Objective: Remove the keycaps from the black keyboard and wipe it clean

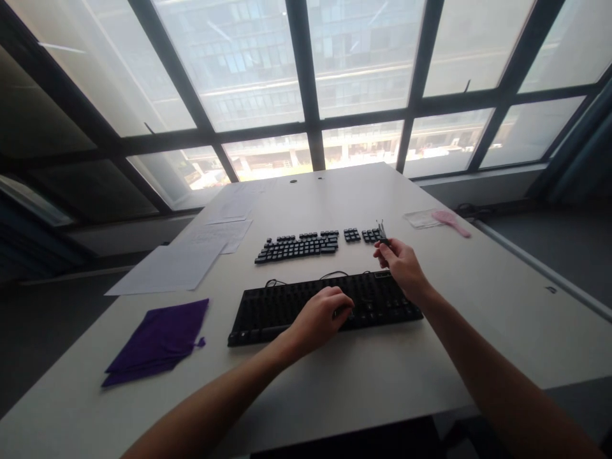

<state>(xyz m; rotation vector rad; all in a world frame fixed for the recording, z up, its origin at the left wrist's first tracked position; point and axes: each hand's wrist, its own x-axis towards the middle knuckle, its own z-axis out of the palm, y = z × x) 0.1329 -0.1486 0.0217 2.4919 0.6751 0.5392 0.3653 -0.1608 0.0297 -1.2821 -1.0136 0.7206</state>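
Note:
A black keyboard (277, 306) lies on the white table in front of me, most of its keycaps off. My left hand (329, 307) rests over its middle with fingers curled together; whatever they hold, if anything, is hidden. Above the keyboard's right end, my right hand (399, 260) is closed around the handle of a wire keycap puller (381, 229), prongs pointing up and away. Behind the keyboard, loose dark keycaps lie in keyboard order: a large block (301, 247), a small block (352, 235), and another block (370, 236) beside the puller, partly covered by it.
To the left are a folded purple cloth pouch (157, 338) and white paper sheets (174, 264). A pink hairbrush (452, 222) and a clear plastic bag (421, 219) lie near the right edge. Large windows (363, 57) stand beyond the table (488, 306).

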